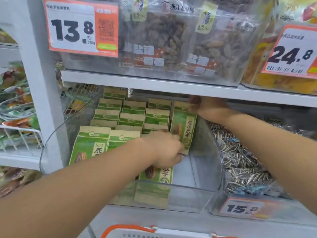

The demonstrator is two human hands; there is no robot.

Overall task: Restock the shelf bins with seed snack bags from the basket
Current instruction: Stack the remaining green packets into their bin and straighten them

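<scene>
We look down into a clear plastic bin (188, 194) on the lower shelf, under a white shelf board (154, 85). Rows of green and tan seed bags (132, 117) stand upright in it, filling the left and middle; the right front corner shows bare bin floor.

Right hand (208, 107): reached to the back of the bin just under the shelf board, fingers curled over the top edge of one upright seed bag (184, 127). This bag stands at the right end of the rows, its face toward us.

Left hand (166, 148): low in the bin, fingers bent around the bottom edge of that same bag, near its lower left corner. So both hands grip the one bag, top and bottom.

In front of the left forearm, two more bags stand at the left front of the bin (89, 145), and another leans against the front wall (157, 176).

To the right, a second clear bin (240, 162) holds loose striped sunflower seeds, with a price tag reading 15.9 (241, 207) on its front. Above, a clear bin of brownish nut packs (171, 36) carries a 13.8 tag (80, 26); a 24.8 tag (291, 54) sits further right.

At the bottom edge we see the white and orange rim of the basket (154, 231). We cannot tell what is in it.
</scene>
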